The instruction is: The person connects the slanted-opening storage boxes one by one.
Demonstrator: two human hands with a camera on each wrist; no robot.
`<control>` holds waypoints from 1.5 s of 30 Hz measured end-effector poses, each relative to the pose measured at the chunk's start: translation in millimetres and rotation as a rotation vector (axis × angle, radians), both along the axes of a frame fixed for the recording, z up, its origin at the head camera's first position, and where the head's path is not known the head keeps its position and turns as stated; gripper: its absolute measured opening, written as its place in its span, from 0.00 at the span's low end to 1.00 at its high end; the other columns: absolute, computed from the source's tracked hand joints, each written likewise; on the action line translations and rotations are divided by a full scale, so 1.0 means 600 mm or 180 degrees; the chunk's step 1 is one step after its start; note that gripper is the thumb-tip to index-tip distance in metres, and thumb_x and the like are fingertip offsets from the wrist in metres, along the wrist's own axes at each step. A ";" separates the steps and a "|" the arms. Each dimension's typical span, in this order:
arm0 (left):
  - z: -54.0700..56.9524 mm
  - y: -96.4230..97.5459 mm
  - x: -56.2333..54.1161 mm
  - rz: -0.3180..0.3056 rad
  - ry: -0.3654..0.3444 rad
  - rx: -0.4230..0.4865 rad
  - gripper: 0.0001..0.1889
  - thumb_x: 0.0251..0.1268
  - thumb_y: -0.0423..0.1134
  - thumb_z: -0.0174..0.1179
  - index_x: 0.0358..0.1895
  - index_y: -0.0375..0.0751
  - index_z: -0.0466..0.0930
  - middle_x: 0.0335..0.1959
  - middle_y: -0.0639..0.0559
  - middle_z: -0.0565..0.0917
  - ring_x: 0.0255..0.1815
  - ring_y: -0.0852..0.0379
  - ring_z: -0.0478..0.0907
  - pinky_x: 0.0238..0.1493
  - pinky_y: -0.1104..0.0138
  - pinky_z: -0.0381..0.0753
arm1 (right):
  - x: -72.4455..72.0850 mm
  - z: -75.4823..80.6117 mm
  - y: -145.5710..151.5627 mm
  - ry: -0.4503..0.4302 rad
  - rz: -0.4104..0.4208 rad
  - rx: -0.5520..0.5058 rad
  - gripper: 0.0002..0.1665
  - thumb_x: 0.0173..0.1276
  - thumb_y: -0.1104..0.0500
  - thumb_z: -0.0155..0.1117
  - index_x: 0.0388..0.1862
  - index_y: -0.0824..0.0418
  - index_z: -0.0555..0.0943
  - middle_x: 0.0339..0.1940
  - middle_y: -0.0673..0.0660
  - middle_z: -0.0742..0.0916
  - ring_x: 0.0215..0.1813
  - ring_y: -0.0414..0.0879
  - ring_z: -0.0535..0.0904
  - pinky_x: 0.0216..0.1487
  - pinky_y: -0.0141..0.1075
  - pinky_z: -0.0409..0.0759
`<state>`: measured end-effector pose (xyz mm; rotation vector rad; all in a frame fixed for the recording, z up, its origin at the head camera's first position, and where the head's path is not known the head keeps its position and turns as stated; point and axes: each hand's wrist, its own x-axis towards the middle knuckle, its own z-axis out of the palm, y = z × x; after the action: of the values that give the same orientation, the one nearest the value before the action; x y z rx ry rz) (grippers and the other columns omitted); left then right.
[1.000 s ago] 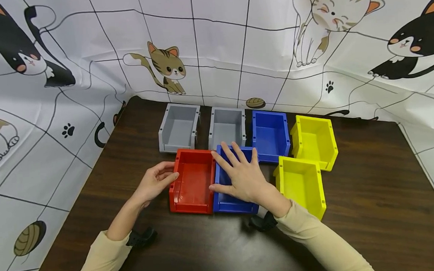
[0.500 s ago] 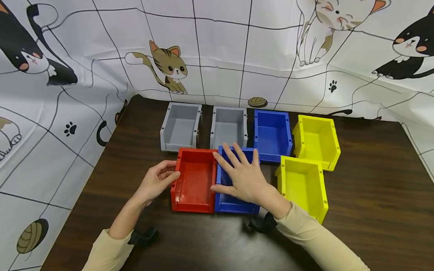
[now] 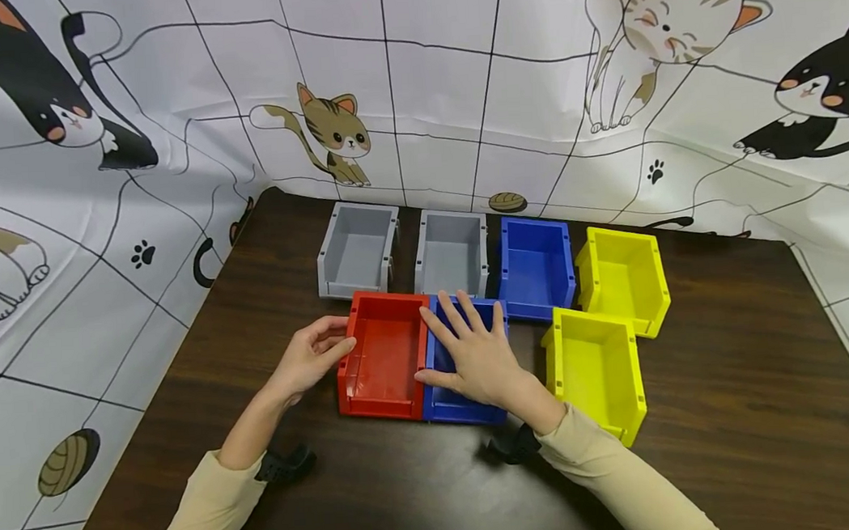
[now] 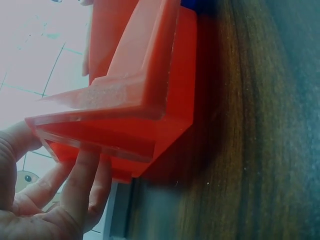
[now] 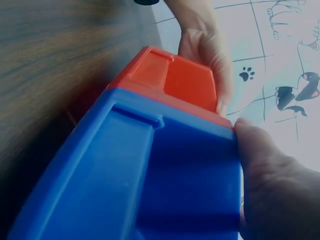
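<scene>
In the head view, a red storage bin stands side by side with a blue storage bin on the dark wooden table. My left hand pinches the red bin's left wall, thumb at the rim. Its fingers reach up under the side lip in the left wrist view. My right hand spreads flat over the blue bin, fingers straight, and covers much of its inside. The right thumb lies at the rim where both bins meet.
Behind stand two grey bins and another blue bin. Two yellow bins stand to the right, one behind the other. A white sheet with printed cats hangs along the table's far edge.
The blue bin under my right hand has shifted slightly toward me relative to the red bin, and the hand went with it. My left hand keeps its grip on the red bin.
</scene>
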<state>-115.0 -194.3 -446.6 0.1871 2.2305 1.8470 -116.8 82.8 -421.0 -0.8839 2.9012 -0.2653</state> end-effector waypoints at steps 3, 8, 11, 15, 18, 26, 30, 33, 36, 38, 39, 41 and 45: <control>0.002 0.001 -0.001 -0.0015 0.0002 -0.0014 0.22 0.64 0.30 0.58 0.59 0.23 0.67 0.54 0.27 0.74 0.52 0.34 0.75 0.43 0.64 0.82 | 0.001 0.004 0.001 -0.0008 -0.0015 0.0011 0.52 0.60 0.25 0.46 0.76 0.46 0.47 0.77 0.56 0.48 0.76 0.57 0.40 0.62 0.70 0.38; 0.005 0.003 -0.002 -0.0043 -0.0005 -0.0037 0.22 0.64 0.31 0.58 0.59 0.23 0.67 0.53 0.26 0.74 0.52 0.34 0.75 0.43 0.63 0.82 | 0.001 0.010 0.003 -0.0053 -0.0022 0.0062 0.52 0.59 0.24 0.45 0.76 0.46 0.47 0.77 0.55 0.48 0.75 0.57 0.41 0.62 0.70 0.40; 0.006 0.005 -0.002 -0.0048 -0.0018 -0.0059 0.22 0.64 0.31 0.58 0.59 0.23 0.67 0.53 0.26 0.74 0.51 0.34 0.75 0.42 0.64 0.82 | -0.002 0.012 0.005 -0.0042 0.0011 0.0064 0.52 0.59 0.24 0.46 0.76 0.46 0.48 0.77 0.56 0.49 0.75 0.58 0.43 0.63 0.70 0.43; 0.005 0.007 -0.003 -0.0036 -0.0051 -0.0086 0.22 0.64 0.31 0.58 0.59 0.24 0.67 0.54 0.27 0.74 0.51 0.35 0.75 0.42 0.63 0.82 | -0.008 0.016 0.011 0.0098 0.0056 0.0066 0.50 0.61 0.25 0.47 0.76 0.47 0.51 0.76 0.57 0.54 0.74 0.58 0.48 0.63 0.69 0.47; 0.004 0.009 -0.002 -0.0022 -0.0079 -0.0107 0.23 0.64 0.31 0.58 0.59 0.24 0.67 0.54 0.28 0.74 0.52 0.35 0.75 0.43 0.63 0.81 | -0.011 0.022 0.020 0.0209 -0.0007 0.0017 0.49 0.61 0.27 0.48 0.75 0.47 0.52 0.75 0.57 0.57 0.74 0.57 0.50 0.64 0.68 0.48; 0.008 0.010 -0.004 -0.0016 -0.0035 -0.0132 0.22 0.64 0.31 0.57 0.59 0.24 0.67 0.54 0.28 0.75 0.52 0.35 0.75 0.43 0.64 0.81 | -0.011 0.047 0.061 0.0312 -0.0325 -0.0166 0.48 0.62 0.32 0.54 0.75 0.49 0.54 0.75 0.60 0.58 0.74 0.59 0.50 0.63 0.69 0.47; 0.010 0.007 -0.005 0.0004 -0.0059 -0.0142 0.23 0.65 0.32 0.58 0.60 0.24 0.67 0.54 0.28 0.74 0.52 0.35 0.75 0.43 0.65 0.81 | -0.007 0.058 0.086 0.0342 -0.0534 -0.0277 0.48 0.61 0.34 0.58 0.75 0.51 0.55 0.74 0.61 0.59 0.73 0.59 0.51 0.64 0.68 0.47; 0.011 0.005 -0.004 0.0038 -0.0097 -0.0162 0.23 0.65 0.32 0.58 0.60 0.25 0.67 0.54 0.28 0.74 0.52 0.36 0.75 0.44 0.64 0.81 | -0.004 0.063 0.108 0.0375 -0.0654 -0.0372 0.48 0.61 0.36 0.60 0.74 0.54 0.56 0.74 0.62 0.60 0.73 0.60 0.52 0.64 0.67 0.49; 0.014 0.004 -0.002 0.0047 -0.0110 -0.0206 0.23 0.65 0.33 0.58 0.60 0.25 0.67 0.55 0.29 0.74 0.52 0.37 0.75 0.46 0.64 0.80 | 0.000 0.066 0.132 0.0433 -0.0758 -0.0443 0.48 0.61 0.39 0.62 0.74 0.56 0.56 0.73 0.64 0.60 0.73 0.61 0.52 0.63 0.67 0.51; 0.015 0.004 -0.001 0.0039 -0.0112 -0.0216 0.23 0.65 0.33 0.58 0.60 0.26 0.67 0.55 0.29 0.74 0.52 0.37 0.75 0.46 0.64 0.80 | 0.003 0.067 0.148 0.0476 -0.0832 -0.0470 0.47 0.61 0.40 0.63 0.73 0.58 0.57 0.73 0.65 0.61 0.72 0.62 0.53 0.63 0.68 0.52; 0.016 0.004 -0.001 0.0031 -0.0114 -0.0223 0.23 0.65 0.33 0.58 0.61 0.26 0.67 0.55 0.29 0.74 0.53 0.37 0.75 0.46 0.64 0.80 | 0.005 0.067 0.155 0.0496 -0.0865 -0.0480 0.47 0.61 0.41 0.63 0.73 0.58 0.57 0.72 0.65 0.61 0.72 0.63 0.53 0.63 0.68 0.52; 0.017 0.004 -0.001 0.0020 -0.0114 -0.0222 0.24 0.65 0.34 0.58 0.61 0.26 0.67 0.55 0.29 0.74 0.53 0.37 0.75 0.46 0.65 0.80 | 0.008 0.066 0.169 0.0524 -0.0932 -0.0513 0.47 0.61 0.42 0.63 0.73 0.59 0.58 0.72 0.66 0.62 0.72 0.63 0.54 0.62 0.67 0.53; 0.018 0.002 0.000 0.0030 -0.0114 -0.0236 0.24 0.65 0.34 0.58 0.61 0.26 0.67 0.55 0.29 0.74 0.53 0.37 0.75 0.47 0.65 0.80 | 0.017 0.066 0.191 0.0564 -0.1000 -0.0654 0.46 0.61 0.45 0.65 0.71 0.63 0.60 0.71 0.68 0.63 0.70 0.65 0.56 0.63 0.64 0.56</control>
<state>-114.7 -192.8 -435.8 0.1292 2.2747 1.7547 -106.5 197.3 -381.1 -0.4900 3.2182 -0.5441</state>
